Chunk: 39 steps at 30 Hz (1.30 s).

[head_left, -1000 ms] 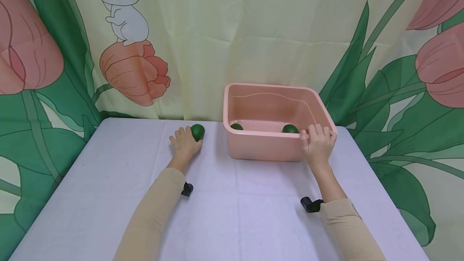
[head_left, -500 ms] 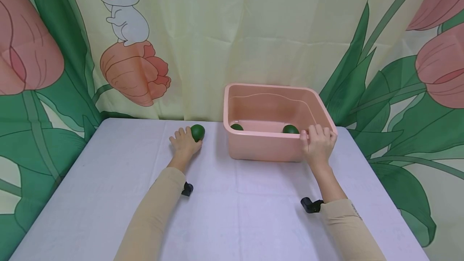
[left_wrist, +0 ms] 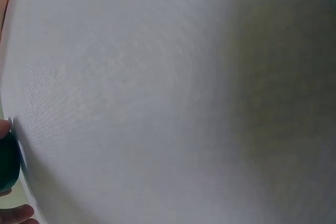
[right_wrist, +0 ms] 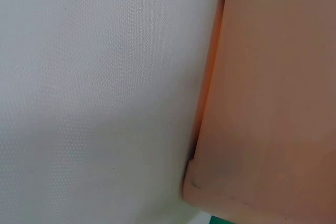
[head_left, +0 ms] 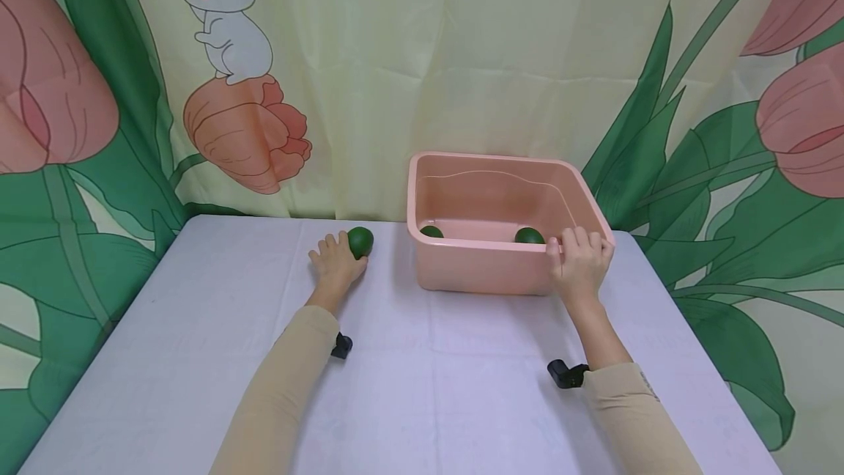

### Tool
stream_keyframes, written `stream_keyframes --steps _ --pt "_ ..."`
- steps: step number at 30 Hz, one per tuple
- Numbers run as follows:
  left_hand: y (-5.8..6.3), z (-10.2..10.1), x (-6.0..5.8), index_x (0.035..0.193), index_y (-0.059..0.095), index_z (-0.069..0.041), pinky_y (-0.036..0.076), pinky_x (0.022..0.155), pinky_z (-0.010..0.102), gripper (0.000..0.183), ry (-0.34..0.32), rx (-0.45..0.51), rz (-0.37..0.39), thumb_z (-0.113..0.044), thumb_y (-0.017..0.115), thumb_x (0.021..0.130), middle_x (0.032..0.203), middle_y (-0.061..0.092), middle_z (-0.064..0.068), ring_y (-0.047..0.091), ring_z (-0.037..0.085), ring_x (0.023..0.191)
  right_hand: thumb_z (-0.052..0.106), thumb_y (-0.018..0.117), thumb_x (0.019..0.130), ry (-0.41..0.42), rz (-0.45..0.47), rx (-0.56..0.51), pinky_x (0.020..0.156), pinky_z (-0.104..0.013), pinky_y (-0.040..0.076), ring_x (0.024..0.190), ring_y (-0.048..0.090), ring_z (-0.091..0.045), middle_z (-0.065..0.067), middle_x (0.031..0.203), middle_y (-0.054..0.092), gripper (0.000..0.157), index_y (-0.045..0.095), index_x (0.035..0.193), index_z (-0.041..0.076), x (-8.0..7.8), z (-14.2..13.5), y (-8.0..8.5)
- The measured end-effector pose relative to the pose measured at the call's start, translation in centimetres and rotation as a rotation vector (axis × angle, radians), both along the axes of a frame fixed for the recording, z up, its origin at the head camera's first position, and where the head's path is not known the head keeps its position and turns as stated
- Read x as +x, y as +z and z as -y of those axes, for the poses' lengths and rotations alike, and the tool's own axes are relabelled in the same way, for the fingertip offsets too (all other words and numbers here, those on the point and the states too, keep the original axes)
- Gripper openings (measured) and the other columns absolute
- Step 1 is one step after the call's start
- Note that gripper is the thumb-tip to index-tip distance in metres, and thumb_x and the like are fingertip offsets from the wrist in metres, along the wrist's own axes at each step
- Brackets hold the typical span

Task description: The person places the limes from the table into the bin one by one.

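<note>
In the head view my left hand grips a smooth, dark green, avocado-like fruit near the table's back edge, thumb on its near side and fingers to the left. The left wrist view catches the fruit at its left edge between fingertips. A pink plastic bin stands to the right, with two similar green fruits inside, partly hidden by the front wall. My right hand holds the bin's front rim near its right corner, thumb outside. The bin's wall fills the right of the right wrist view.
A white cloth covers the table. Right behind it hangs a curtain printed with tulips and a white animal. Black wrist-camera mounts stick out beside both sleeves.
</note>
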<state>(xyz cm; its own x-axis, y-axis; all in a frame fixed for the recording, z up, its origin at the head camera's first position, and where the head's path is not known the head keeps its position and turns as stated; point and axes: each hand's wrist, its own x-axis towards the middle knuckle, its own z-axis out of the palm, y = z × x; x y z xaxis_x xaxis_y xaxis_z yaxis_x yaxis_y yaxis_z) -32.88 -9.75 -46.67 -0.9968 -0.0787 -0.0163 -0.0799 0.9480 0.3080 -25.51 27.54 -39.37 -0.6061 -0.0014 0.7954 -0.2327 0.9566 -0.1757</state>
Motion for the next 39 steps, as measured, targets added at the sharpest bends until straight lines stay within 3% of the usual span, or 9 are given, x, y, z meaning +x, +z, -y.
stream_keyframes --steps 6,15,23,30,39 --pt "-0.01 -0.07 0.07 0.122 0.039 0.000 0.029 0.088 0.055 0.062 -0.001 0.006 -0.007 -0.039 0.060 0.079 0.111 0.042 0.023 0.037 0.038 0.109 0.023 0.043 0.083 0.003 -0.001 -0.001 0.080 -0.054 0.025 0.079 0.042 -0.037 -0.021 0.078 0.053 0.027 0.052 0.078 -0.002 0.12 0.04 0.10" --pt "-0.15 -0.12 0.13 0.122 0.039 0.001 0.030 0.087 0.053 0.064 0.007 0.025 -0.027 -0.041 0.060 0.079 0.111 0.042 0.023 0.039 0.037 0.108 0.040 0.030 0.091 0.004 -0.033 -0.008 0.079 -0.053 0.025 0.077 0.042 -0.037 -0.020 0.076 0.052 0.048 0.050 0.076 -0.001 -0.20 -0.04 -0.12" --pt "-0.47 0.14 0.03 0.126 0.035 0.001 0.030 0.087 0.053 0.066 0.014 0.063 -0.021 -0.041 0.058 0.081 0.115 0.040 0.024 0.038 0.038 0.110 0.026 0.042 0.083 0.008 -0.040 -0.010 0.079 -0.053 0.025 0.076 0.042 -0.038 -0.020 0.076 0.052 0.029 0.050 0.076 -0.001 -0.25 -0.10 -0.17" --pt "-0.23 0.48 0.04 0.128 0.033 0.000 0.029 0.087 0.054 0.066 0.015 0.106 -0.040 -0.041 0.057 0.082 0.118 0.038 0.025 0.036 0.038 0.111 0.031 0.037 0.087 0.006 -0.032 -0.012 0.079 -0.053 0.025 0.076 0.042 -0.037 -0.020 0.076 0.052 0.036 0.050 0.076 -0.001 -0.22 -0.06 -0.09" --pt "0.42 0.50 0.08 0.122 0.037 -0.001 0.030 0.084 0.051 0.062 0.011 0.133 -0.117 -0.041 0.060 0.081 0.110 0.040 0.021 0.038 0.036 0.104 0.035 0.031 0.090 0.003 -0.007 0.003 0.079 -0.053 0.025 0.076 0.042 -0.037 -0.020 0.077 0.052 0.043 0.051 0.077 -0.001 -0.05 -0.06 -0.03"
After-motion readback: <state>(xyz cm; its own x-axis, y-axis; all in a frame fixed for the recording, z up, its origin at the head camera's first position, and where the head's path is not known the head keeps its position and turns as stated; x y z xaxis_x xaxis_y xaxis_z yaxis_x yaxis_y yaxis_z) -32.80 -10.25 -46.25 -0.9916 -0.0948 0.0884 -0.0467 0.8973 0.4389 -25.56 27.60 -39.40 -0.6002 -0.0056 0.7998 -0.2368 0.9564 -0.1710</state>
